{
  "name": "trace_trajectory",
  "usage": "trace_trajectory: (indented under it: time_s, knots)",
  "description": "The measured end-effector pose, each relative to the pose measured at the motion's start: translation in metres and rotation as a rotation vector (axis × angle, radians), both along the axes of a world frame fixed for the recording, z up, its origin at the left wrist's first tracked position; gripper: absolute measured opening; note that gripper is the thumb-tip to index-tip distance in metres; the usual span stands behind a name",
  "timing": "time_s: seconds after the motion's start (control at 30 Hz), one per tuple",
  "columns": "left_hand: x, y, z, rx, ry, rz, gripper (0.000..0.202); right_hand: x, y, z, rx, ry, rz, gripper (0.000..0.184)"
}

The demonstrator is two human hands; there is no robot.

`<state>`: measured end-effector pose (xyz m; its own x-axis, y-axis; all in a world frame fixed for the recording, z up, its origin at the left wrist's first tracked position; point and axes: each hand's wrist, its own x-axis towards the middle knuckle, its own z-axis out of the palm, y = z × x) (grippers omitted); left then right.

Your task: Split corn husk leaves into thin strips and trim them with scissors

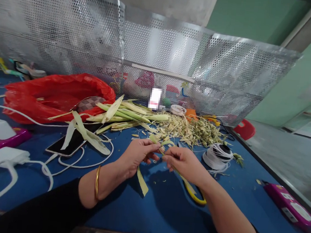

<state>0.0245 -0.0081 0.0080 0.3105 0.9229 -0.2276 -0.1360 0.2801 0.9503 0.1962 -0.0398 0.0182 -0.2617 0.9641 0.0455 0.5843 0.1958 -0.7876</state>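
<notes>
Over the middle of the blue table, my left hand pinches a pale green strip of corn husk, whose tail hangs below the fingers. Close beside it, my right hand grips the husk too, thumb and fingertips pressed together; a thin end runs down past the palm. Partly under my right hand lies a pair of scissors with a yellow handle. Behind both hands rests a pile of husks and stalks, with a heap of dry shreds at its right.
A red plastic bag stands at the left, near a phone with husks over it. White cables and purple power strips lie at both sides. A spool of white cord sits right of my hands. Perforated silver sheeting closes the back.
</notes>
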Motion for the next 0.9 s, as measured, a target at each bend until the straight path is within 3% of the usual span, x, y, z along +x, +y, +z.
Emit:
trace_trajectory:
  time_s: [0.17,0.3,0.63,0.73,0.9]
  knots:
    - [0.005,-0.001,-0.005,0.0,0.009,0.094,0.016,-0.002,0.0,-0.007,0.221,-0.155,0.054,0.022]
    - [0.002,0.001,-0.002,-0.054,-0.059,0.095,0.016,0.0,0.005,-0.011,0.309,-0.196,-0.039,0.021]
    - [0.007,-0.01,0.001,0.071,-0.034,-0.14,0.024,-0.011,0.008,-0.016,0.054,0.618,-0.269,0.02]
    - [0.009,-0.011,0.0,0.108,-0.001,-0.167,0.024,-0.012,0.006,-0.013,0.095,0.683,-0.335,0.022]
    - [0.007,-0.009,-0.003,0.181,0.009,-0.154,0.021,-0.012,0.004,-0.007,0.175,0.601,-0.365,0.026]
